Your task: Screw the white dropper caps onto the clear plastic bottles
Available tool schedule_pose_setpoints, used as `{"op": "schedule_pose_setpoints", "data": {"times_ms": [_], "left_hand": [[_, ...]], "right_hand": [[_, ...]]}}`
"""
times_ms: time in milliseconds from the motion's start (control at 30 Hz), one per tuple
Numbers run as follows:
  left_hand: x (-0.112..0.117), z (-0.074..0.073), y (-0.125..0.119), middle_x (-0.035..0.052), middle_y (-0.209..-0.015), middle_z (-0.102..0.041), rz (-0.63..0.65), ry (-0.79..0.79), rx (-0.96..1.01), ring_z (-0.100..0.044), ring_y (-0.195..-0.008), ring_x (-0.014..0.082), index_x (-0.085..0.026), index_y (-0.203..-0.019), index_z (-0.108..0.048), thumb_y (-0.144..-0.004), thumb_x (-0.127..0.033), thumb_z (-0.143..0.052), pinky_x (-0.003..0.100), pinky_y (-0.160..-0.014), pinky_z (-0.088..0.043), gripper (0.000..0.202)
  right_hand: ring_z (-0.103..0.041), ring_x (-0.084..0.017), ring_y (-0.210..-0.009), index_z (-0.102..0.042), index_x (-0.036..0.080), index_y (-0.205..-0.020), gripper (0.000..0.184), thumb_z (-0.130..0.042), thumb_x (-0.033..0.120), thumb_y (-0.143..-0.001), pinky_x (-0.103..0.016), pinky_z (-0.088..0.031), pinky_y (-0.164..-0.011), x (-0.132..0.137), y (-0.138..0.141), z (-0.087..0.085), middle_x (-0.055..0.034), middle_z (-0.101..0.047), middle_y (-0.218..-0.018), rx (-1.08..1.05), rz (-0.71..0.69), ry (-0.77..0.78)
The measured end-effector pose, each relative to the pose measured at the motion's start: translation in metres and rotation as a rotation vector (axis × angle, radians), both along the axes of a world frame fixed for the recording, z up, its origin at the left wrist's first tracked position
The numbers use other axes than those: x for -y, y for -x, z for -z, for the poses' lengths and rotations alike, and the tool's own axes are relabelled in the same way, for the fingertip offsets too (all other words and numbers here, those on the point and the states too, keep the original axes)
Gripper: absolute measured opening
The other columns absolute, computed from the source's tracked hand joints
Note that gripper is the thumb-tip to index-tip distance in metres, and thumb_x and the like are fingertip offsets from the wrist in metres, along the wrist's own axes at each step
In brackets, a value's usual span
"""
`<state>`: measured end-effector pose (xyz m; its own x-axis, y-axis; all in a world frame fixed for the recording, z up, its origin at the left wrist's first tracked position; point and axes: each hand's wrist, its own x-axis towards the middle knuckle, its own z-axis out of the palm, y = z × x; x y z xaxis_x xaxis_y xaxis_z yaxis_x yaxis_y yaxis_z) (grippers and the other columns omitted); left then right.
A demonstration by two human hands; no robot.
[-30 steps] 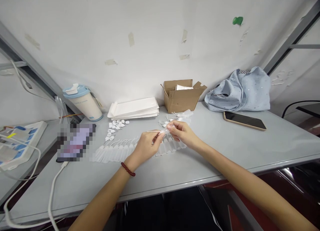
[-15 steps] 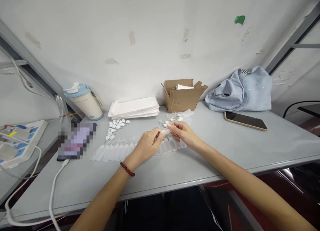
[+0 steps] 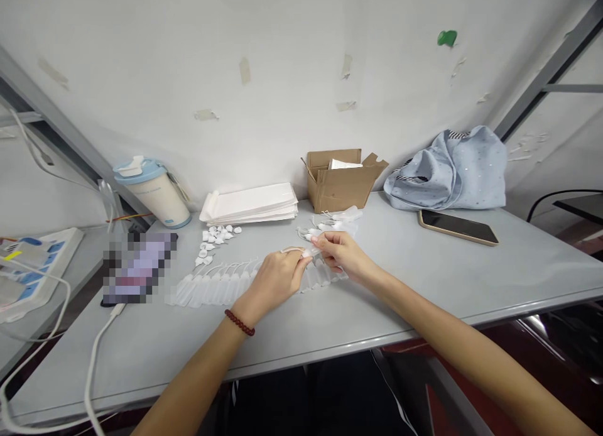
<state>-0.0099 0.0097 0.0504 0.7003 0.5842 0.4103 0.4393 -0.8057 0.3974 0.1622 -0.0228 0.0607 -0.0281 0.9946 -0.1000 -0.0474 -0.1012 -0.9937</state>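
Observation:
My left hand (image 3: 276,277) and my right hand (image 3: 340,252) meet over the middle of the grey table (image 3: 424,279), fingers pinched on one small clear plastic vial (image 3: 309,252) between them. Below them a row of clear vials (image 3: 214,288) lies side by side on the table, running on under my right hand. A scatter of small white caps (image 3: 214,238) lies behind the row. More loose vials and caps (image 3: 332,219) lie just beyond my right hand.
A stack of white bags (image 3: 249,203) and an open cardboard box (image 3: 342,181) stand by the wall. A white cup with a blue lid (image 3: 153,191) is at the left, a phone (image 3: 455,227) and a blue cloth bag (image 3: 447,169) at the right. A white cable (image 3: 94,360) trails off the front left.
Both hands have stayed together on the vial, sinking slightly toward the row. The view has shifted a little.

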Motion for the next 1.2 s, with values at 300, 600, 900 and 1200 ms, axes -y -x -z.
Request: {"op": "schedule_pose_setpoints", "data": {"times_ms": [300,600,900,1200], "left_hand": [[0.003,-0.008,-0.002,-0.0024,-0.06,-0.048,-0.022,0.215,0.026,-0.046,-0.054,0.013,-0.02,-0.064,-0.04,-0.098,-0.028,-0.034,0.027,-0.057,-0.034,0.035],[0.002,-0.009,0.0,-0.0023,-0.06,-0.046,0.017,0.06,0.044,-0.044,-0.054,0.0123,-0.019,-0.062,-0.038,-0.097,-0.022,-0.036,0.026,-0.056,-0.032,0.035],[0.006,-0.001,-0.001,0.0056,-0.066,-0.059,-0.008,-0.411,-0.112,-0.055,-0.061,0.0198,-0.013,-0.077,-0.057,-0.097,-0.021,-0.035,0.03,-0.055,-0.04,0.031],[-0.024,-0.012,0.02,0.0054,-0.095,-0.07,-0.358,0.035,-0.161,-0.064,-0.089,0.019,-0.017,-0.106,-0.063,-0.093,-0.026,-0.044,0.027,-0.076,-0.048,0.025]], "right_hand": [[-0.021,-0.004,-0.039,-0.035,0.02,-0.059,0.046,-0.068,0.049,-0.076,-0.018,-0.017,-0.035,0.0,0.0,0.0,0.0105,-0.024,-0.05,-0.075,0.0,-0.02],[-0.024,-0.004,-0.041,-0.043,0.019,-0.064,0.038,-0.067,0.046,-0.078,-0.017,-0.021,-0.036,0.0,-0.003,0.0,0.0096,-0.03,-0.051,-0.099,-0.056,-0.06],[-0.017,-0.004,-0.036,-0.041,0.02,-0.063,0.039,-0.067,0.047,-0.077,-0.017,-0.013,-0.031,0.002,0.001,-0.001,0.0119,-0.023,-0.044,-0.119,-0.027,0.037],[-0.043,-0.01,-0.047,-0.062,0.018,-0.091,0.026,-0.058,0.042,-0.081,-0.024,-0.035,-0.047,-0.014,-0.022,-0.001,0.0039,-0.051,-0.058,0.294,0.245,-0.248]]}}
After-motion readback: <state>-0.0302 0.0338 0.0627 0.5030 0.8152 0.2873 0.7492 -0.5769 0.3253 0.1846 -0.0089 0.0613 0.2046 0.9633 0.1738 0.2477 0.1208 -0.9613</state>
